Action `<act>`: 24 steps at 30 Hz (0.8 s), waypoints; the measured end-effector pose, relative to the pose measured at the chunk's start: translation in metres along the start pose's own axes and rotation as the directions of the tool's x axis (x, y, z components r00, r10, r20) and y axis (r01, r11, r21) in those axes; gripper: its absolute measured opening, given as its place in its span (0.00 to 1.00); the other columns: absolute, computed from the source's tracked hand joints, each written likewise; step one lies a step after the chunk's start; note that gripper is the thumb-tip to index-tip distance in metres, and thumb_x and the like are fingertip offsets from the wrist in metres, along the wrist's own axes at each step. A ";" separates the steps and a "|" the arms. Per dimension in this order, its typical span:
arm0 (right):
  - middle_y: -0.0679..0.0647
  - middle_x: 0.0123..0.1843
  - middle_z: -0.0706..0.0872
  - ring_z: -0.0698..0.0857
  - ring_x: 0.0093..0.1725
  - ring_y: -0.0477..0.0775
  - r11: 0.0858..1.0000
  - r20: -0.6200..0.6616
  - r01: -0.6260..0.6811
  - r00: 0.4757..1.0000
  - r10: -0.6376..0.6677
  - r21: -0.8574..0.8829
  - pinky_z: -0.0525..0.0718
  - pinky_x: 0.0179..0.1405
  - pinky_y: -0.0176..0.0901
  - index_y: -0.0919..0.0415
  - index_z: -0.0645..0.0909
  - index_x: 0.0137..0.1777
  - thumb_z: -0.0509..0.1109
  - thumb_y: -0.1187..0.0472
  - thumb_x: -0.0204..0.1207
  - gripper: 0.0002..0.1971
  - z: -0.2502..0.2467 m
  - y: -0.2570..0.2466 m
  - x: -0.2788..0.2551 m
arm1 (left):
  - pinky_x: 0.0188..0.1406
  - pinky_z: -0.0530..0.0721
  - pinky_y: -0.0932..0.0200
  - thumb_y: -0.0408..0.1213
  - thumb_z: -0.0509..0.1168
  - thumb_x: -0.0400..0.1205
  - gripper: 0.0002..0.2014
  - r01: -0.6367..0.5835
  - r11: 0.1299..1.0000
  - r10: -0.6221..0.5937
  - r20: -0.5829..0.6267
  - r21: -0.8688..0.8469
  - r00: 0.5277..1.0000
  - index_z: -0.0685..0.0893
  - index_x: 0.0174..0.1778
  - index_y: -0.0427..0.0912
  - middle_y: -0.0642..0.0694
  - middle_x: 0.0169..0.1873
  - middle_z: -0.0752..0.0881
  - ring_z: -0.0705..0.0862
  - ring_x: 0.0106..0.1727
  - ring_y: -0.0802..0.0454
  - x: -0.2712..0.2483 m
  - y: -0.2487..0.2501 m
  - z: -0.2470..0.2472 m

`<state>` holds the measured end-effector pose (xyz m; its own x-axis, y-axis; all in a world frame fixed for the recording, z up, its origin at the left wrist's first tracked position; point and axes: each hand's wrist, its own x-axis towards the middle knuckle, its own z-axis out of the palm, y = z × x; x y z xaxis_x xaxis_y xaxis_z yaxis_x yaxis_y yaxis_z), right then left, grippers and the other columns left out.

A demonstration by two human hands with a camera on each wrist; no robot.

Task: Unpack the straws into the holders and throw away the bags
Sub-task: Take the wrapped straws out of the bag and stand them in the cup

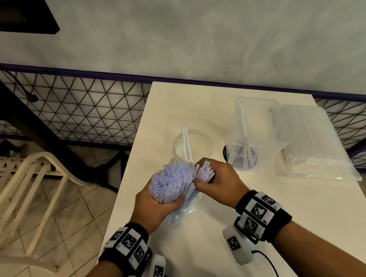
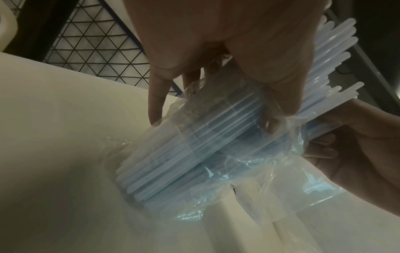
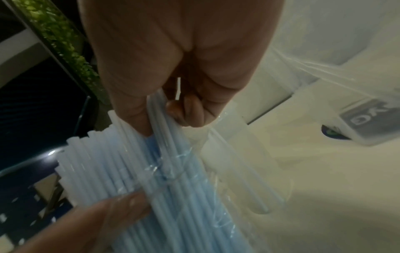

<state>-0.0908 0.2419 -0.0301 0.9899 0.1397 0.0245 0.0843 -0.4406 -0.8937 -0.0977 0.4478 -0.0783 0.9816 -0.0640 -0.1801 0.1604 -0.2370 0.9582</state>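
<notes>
Straws point(image 1: 172, 181), pale blue-white and packed in a thick bundle, stand nearly upright over the near-left part of the white table point(image 1: 211, 258), their open ends fanned toward the camera. The left hand point(image 1: 155, 205) is wrapped around the bundle through its clear bag point(image 1: 180, 214), whose crumpled lower end rests on the tabletop. The right hand point(image 1: 217, 179) has its fingers curled around a small clump of straws at the bundle's right edge, pinching them near their tops. Just beyond the hands stands a round clear holder point(image 1: 191, 146) with two straws leaning inside it. To its right is a taller square clear holder point(image 1: 255, 129) with a few straws in it, standing on a dark round sticker. Farther right, a flat clear bag of straws point(image 1: 312, 146) lies on the table.
</notes>
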 end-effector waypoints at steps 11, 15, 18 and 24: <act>0.53 0.32 0.82 0.80 0.33 0.53 0.996 -0.066 0.054 0.996 -0.059 -0.077 0.77 0.35 0.42 0.61 0.78 0.39 0.73 0.65 0.72 0.05 0.004 -0.006 0.004 | 0.43 0.80 0.82 0.39 0.86 0.60 0.32 -0.020 0.999 0.019 0.015 0.034 1.000 0.82 0.59 0.48 0.59 0.51 0.88 0.85 0.49 0.75 0.005 -0.002 -0.005; 0.51 0.37 0.87 0.85 0.38 0.53 0.998 -0.088 0.018 0.996 -0.024 -0.062 0.83 0.39 0.43 0.58 0.81 0.48 0.75 0.66 0.73 0.07 0.004 -0.009 0.005 | 0.44 0.81 0.80 0.37 0.85 0.61 0.31 -0.022 0.999 0.022 0.014 0.029 1.000 0.82 0.60 0.48 0.57 0.50 0.88 0.85 0.49 0.73 0.006 -0.004 -0.006; 0.51 0.46 0.91 0.89 0.47 0.50 1.000 -0.068 0.014 0.998 -0.015 -0.010 0.86 0.49 0.40 0.56 0.86 0.54 0.75 0.68 0.73 0.12 0.003 -0.007 0.008 | 0.43 0.81 0.80 0.37 0.85 0.61 0.31 -0.023 0.999 0.022 0.023 0.036 0.999 0.82 0.60 0.48 0.57 0.50 0.88 0.85 0.50 0.74 0.007 -0.005 -0.006; 0.48 0.37 0.87 0.84 0.38 0.47 0.998 -0.101 0.039 0.994 -0.044 -0.045 0.82 0.41 0.36 0.56 0.84 0.46 0.74 0.69 0.74 0.07 0.006 -0.011 0.011 | 0.43 0.81 0.80 0.39 0.86 0.60 0.32 -0.007 0.999 0.007 0.008 0.034 1.000 0.83 0.60 0.46 0.58 0.49 0.89 0.86 0.48 0.73 0.007 -0.009 -0.006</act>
<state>-0.0819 0.2532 -0.0230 0.9917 0.0690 0.1085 0.1283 -0.4739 -0.8712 -0.0920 0.4552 -0.0872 0.9818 -0.0738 -0.1753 0.1496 -0.2693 0.9514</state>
